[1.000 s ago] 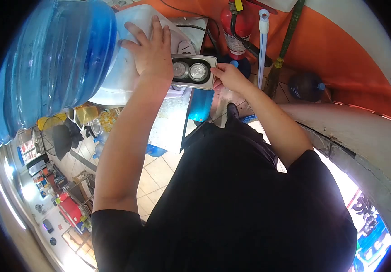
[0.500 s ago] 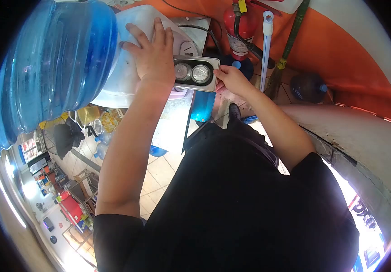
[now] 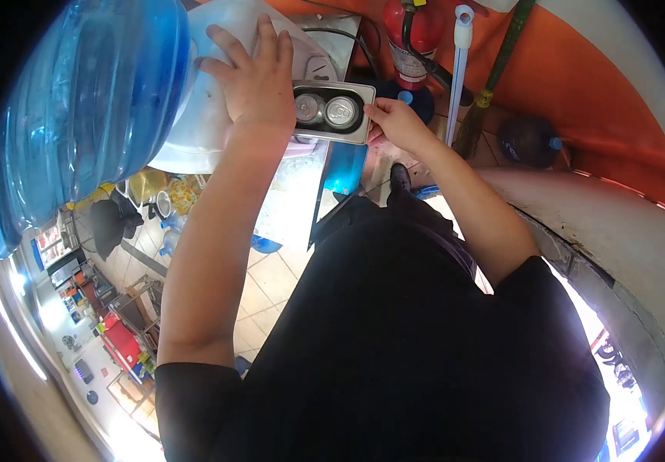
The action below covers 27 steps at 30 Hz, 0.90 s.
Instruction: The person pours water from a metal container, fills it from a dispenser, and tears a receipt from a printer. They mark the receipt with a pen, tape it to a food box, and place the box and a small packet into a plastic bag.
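Note:
My left hand (image 3: 259, 86) lies with its fingers spread on the white plastic body (image 3: 208, 146) of what looks like a water dispenser, beside a large blue water jug (image 3: 101, 92). To its right, a narrow metal drawer (image 3: 336, 137) sticks out toward me, its left end hidden behind my left wrist. Two cans stand in the drawer's dark oval opening: a can with a pull tab (image 3: 341, 112) and, left of it, a second silvery can (image 3: 308, 108). My right hand (image 3: 400, 125) pinches the drawer's right end between thumb and fingers.
A red fire extinguisher (image 3: 412, 46), a white pipe (image 3: 462, 65) and a green-handled broom (image 3: 508, 46) stand by the orange wall. A dark blue jug (image 3: 529, 142) lies on the floor at right. Shelves (image 3: 136, 308) fill the lower left.
The view has shifted slightly, so the scene sits a little higher. Both hands keep the same places on the dispenser and the drawer.

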{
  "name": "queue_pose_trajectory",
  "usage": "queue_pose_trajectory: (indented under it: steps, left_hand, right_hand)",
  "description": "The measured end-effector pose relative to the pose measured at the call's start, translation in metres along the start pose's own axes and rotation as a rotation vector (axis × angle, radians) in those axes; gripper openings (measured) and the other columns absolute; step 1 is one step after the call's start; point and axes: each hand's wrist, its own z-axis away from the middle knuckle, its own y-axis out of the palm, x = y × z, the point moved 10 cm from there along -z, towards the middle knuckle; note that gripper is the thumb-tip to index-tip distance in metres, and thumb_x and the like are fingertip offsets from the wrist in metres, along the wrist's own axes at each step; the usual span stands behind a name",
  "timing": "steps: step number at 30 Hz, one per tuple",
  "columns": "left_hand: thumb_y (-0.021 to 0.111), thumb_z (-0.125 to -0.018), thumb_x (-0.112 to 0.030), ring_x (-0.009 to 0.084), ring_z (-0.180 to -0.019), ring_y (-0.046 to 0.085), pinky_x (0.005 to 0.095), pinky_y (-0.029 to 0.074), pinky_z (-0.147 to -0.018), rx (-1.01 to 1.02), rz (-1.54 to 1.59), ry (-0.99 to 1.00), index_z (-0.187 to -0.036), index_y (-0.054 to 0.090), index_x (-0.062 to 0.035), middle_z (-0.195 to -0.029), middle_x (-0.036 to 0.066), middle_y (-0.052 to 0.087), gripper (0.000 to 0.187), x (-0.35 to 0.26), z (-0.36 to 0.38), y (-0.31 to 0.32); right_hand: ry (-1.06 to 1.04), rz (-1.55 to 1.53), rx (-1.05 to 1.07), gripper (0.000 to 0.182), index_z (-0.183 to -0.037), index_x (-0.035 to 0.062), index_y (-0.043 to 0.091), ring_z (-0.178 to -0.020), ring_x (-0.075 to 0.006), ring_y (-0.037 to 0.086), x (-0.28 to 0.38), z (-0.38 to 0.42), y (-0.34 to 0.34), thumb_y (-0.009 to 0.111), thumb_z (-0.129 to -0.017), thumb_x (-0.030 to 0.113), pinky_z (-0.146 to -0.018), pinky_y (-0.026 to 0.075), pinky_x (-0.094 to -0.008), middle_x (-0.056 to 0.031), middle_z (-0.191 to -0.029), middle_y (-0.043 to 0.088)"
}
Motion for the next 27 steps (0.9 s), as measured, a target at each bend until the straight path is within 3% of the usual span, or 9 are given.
queue_pose_trajectory:
  steps: [5, 7, 17, 20, 22, 27]
  left_hand:
    - [0.075, -0.086, -0.038, 0.0636, -0.146, 0.016, 0.0783, 0.031, -0.103, 0.013, -0.014, -0.009, -0.163, 0.033, -0.0291, -0.172, 0.004, 0.017, 0.088, -0.0016, -0.0021, 0.0004]
    - [0.086, -0.076, -0.043, 0.0643, -0.145, 0.018, 0.076, 0.038, -0.103, -0.017, -0.029, -0.026, -0.161, 0.035, -0.0312, -0.17, 0.003, 0.022, 0.1, -0.0012, -0.0024, -0.0023]
    - [0.086, -0.077, -0.044, 0.0646, -0.144, 0.018, 0.0755, 0.038, -0.102, -0.03, -0.037, -0.011, -0.162, 0.035, -0.0303, -0.171, 0.003, 0.022, 0.1, -0.0029, -0.0047, 0.0005]
    - [0.086, -0.077, -0.044, 0.0648, -0.144, 0.018, 0.0751, 0.038, -0.102, -0.043, -0.04, -0.016, -0.162, 0.034, -0.0301, -0.171, 0.004, 0.021, 0.1, -0.0023, -0.0044, -0.0018]
    - [0.085, -0.077, -0.044, 0.0648, -0.145, 0.018, 0.075, 0.038, -0.102, -0.013, -0.047, -0.01, -0.162, 0.033, -0.0303, -0.171, 0.004, 0.021, 0.101, -0.0025, -0.0031, -0.0023]
    - [0.084, -0.078, -0.046, 0.0648, -0.145, 0.017, 0.075, 0.038, -0.103, -0.017, -0.056, -0.013, -0.163, 0.033, -0.0308, -0.171, 0.003, 0.021, 0.1, -0.0031, -0.0025, -0.0008]
  right_hand:
    - [-0.011, -0.003, -0.006, 0.031, -0.103, 0.0044, 0.065, -0.072, -0.015, 0.071, -0.0007, -0.0026, -0.0001, 0.052, -0.111, 0.032, -0.069, 0.061, -0.0301, -0.0053, -0.085, 0.072]
    - [0.004, 0.012, -0.022, 0.032, -0.102, 0.0045, 0.065, -0.072, -0.0148, 0.071, -0.0005, -0.0013, -0.0013, 0.052, -0.111, 0.032, -0.068, 0.06, -0.03, -0.0052, -0.084, 0.072]
    - [-0.019, -0.033, -0.005, 0.031, -0.103, 0.0049, 0.066, -0.073, -0.0138, 0.071, -0.0038, -0.0063, -0.0011, 0.052, -0.111, 0.032, -0.069, 0.061, -0.0294, -0.0044, -0.085, 0.072]
    - [-0.032, -0.043, -0.022, 0.031, -0.108, 0.0006, 0.068, -0.074, -0.0166, 0.074, -0.0027, -0.0058, -0.003, 0.055, -0.109, 0.029, -0.068, 0.063, -0.0311, -0.0078, -0.088, 0.073]
    - [-0.021, -0.023, -0.015, 0.03, -0.106, 0.0049, 0.067, -0.074, -0.014, 0.072, -0.0012, -0.0027, -0.0019, 0.053, -0.11, 0.032, -0.071, 0.061, -0.0296, -0.0047, -0.086, 0.072]
    - [-0.023, -0.051, -0.027, 0.03, -0.105, 0.0048, 0.067, -0.074, -0.0141, 0.072, -0.0049, -0.0037, -0.003, 0.054, -0.11, 0.032, -0.071, 0.062, -0.0296, -0.0046, -0.086, 0.072]
